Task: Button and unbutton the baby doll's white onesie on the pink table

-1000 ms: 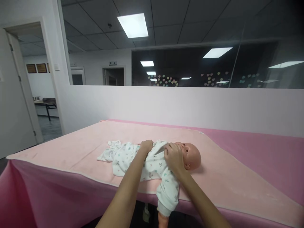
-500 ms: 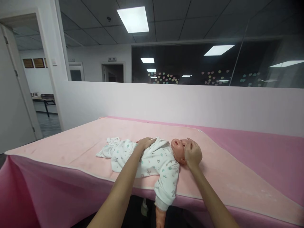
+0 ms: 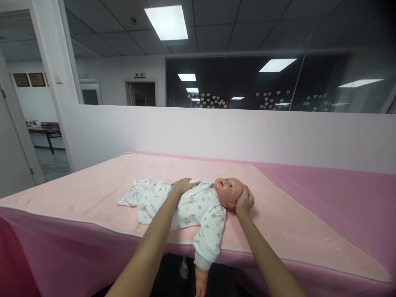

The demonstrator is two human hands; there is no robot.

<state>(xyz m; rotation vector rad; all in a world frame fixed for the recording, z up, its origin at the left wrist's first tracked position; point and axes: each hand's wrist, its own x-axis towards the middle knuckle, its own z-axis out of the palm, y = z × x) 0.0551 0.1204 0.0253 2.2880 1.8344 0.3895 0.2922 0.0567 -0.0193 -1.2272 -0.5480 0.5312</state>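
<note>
A baby doll (image 3: pixel 202 206) in white printed clothes lies on its back on a peach mat (image 3: pixel 93 185), its head to the right. One of the doll's arms hangs over the near edge of the table. My left hand (image 3: pixel 185 185) rests open across the doll's belly, fingers stretched out on the cloth. At the crown of the doll's head (image 3: pixel 228 190), my right hand (image 3: pixel 246 201) is cupped around it, fingers curled behind; part of them is hidden. The doll's face is uncovered, turned upward.
Pink cloth (image 3: pixel 349 187) lies under the mat and hangs down at the front. A white wall (image 3: pixel 216 134) with a glass window above stands behind the table. To the left is a doorway with a door (image 3: pixel 14 144). Beyond it stands a desk (image 3: pixel 46 131).
My right hand has slid from the doll's forehead round to the crown, uncovering more of the face. My left hand stays on the belly. The whole view has shifted slightly.
</note>
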